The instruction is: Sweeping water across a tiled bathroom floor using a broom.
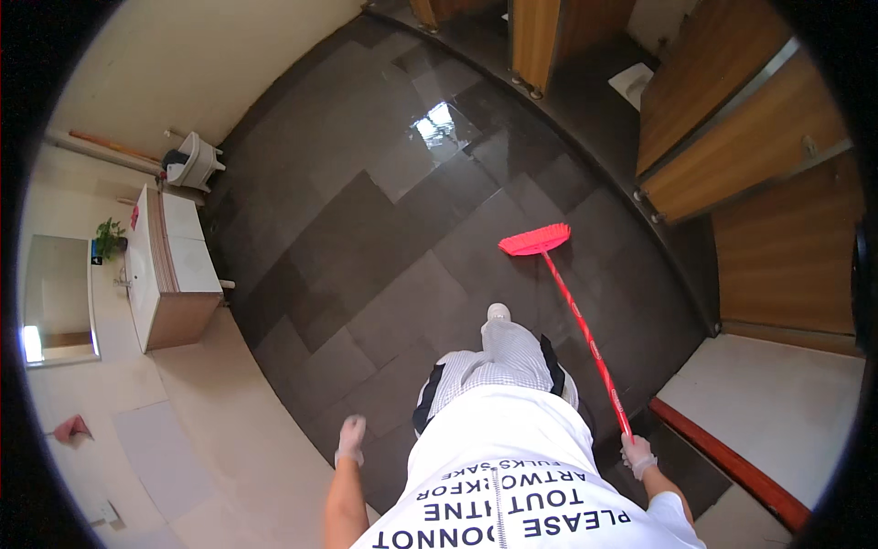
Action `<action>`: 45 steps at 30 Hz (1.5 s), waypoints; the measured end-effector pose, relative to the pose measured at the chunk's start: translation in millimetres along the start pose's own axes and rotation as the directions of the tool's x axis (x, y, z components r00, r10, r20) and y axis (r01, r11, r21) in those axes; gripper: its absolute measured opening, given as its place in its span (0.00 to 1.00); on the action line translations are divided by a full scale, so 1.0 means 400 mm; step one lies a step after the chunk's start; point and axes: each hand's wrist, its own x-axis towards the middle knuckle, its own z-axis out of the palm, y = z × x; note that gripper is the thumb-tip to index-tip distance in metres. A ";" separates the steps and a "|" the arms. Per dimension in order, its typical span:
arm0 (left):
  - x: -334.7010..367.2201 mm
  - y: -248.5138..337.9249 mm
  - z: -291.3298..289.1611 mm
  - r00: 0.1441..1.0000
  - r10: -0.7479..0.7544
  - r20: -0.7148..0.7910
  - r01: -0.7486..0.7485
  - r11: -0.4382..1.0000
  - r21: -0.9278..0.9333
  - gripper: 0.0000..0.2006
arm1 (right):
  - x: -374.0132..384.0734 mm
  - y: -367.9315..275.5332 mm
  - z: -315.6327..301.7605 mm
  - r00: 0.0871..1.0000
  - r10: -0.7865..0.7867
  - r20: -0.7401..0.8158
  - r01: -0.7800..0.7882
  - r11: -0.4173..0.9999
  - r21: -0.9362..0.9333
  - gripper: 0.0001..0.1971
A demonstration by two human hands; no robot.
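A broom with a bright pink-red bristle head (536, 241) and a long red handle (590, 343) reaches ahead of me to the right. Its head rests on the dark tiled floor (402, 306). My right hand (638, 454), in a thin clear glove, is closed around the upper end of the handle. At my left side hangs my left hand (351, 439), also gloved, with its fingers loosely curled and nothing visible in them. It is apart from the broom. One white shoe (497, 312) shows ahead of my checked trousers.
Along the left wall stand a washbasin cabinet (187, 320) with a potted plant (111, 238), a mirror (59, 297) and a whitish bucket-like fixture (195, 163). Wooden stall panels (732, 110) and a raised step line the right, with a squat toilet (631, 84) behind. Farther floor looks wet.
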 end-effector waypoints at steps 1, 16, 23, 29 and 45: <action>-0.012 -0.084 -0.031 0.998 -0.050 0.033 0.046 0.993 0.108 0.16 | 0.004 0.008 0.002 0.970 -0.079 -0.229 0.022 0.970 -0.241 0.16; -0.248 -0.482 0.051 0.995 -0.037 0.090 0.024 0.990 0.138 0.19 | 0.187 -0.447 0.280 0.922 -0.366 -0.123 0.336 0.918 -0.212 0.21; -0.233 -0.648 -0.005 0.960 -0.163 0.229 0.106 0.964 0.243 0.19 | 0.014 0.014 0.172 0.945 -0.283 -0.162 0.250 0.948 -0.197 0.18; -0.190 -0.680 0.019 0.898 -0.231 0.376 0.122 0.949 0.292 0.19 | -0.236 0.426 0.120 0.977 -0.086 -0.193 0.041 0.973 -0.226 0.20; -0.314 -0.715 -0.007 0.977 -0.197 0.082 0.205 0.972 -0.111 0.19 | 0.112 -0.048 0.325 0.945 -0.326 0.031 0.122 0.263 -0.957 0.25</action>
